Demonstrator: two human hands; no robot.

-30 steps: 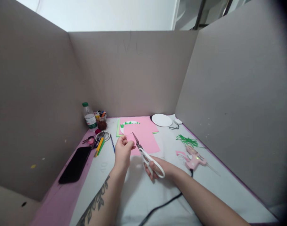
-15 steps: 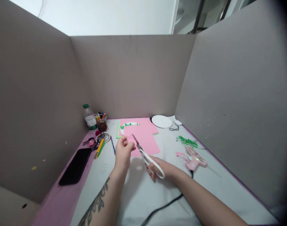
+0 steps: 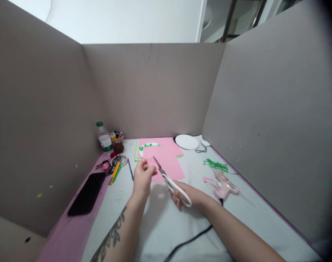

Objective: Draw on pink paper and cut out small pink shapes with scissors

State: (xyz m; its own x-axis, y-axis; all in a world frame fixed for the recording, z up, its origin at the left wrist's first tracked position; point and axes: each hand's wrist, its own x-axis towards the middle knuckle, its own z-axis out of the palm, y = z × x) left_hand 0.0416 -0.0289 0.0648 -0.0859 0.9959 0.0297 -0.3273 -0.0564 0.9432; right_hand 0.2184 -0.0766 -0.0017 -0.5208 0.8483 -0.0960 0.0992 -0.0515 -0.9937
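Observation:
My left hand (image 3: 143,176) is closed in a pinch on a small piece of pink paper (image 3: 151,162), whose outline blends with the pink sheet behind. My right hand (image 3: 180,194) grips white-handled scissors (image 3: 166,175), with its fingers in the loops. The blades point up and left, close to the left fingertips, and look nearly closed. Beyond both hands lies a large pink sheet (image 3: 170,165). It partly covers a white disc with green paper tips (image 3: 151,145), which rests on more pink and green sheets.
On the left lie a black phone (image 3: 87,193), a yellow cutter (image 3: 115,172), a white tape ring (image 3: 124,160) and a bottle (image 3: 104,140). A white plate (image 3: 187,142) is at the back. To the right are green strips (image 3: 216,165) and a pink glue gun (image 3: 226,185) with a black cord (image 3: 187,241).
Both hands and the scissors stay almost in place. The whole view has shifted very slightly, and the objects on the table have not moved.

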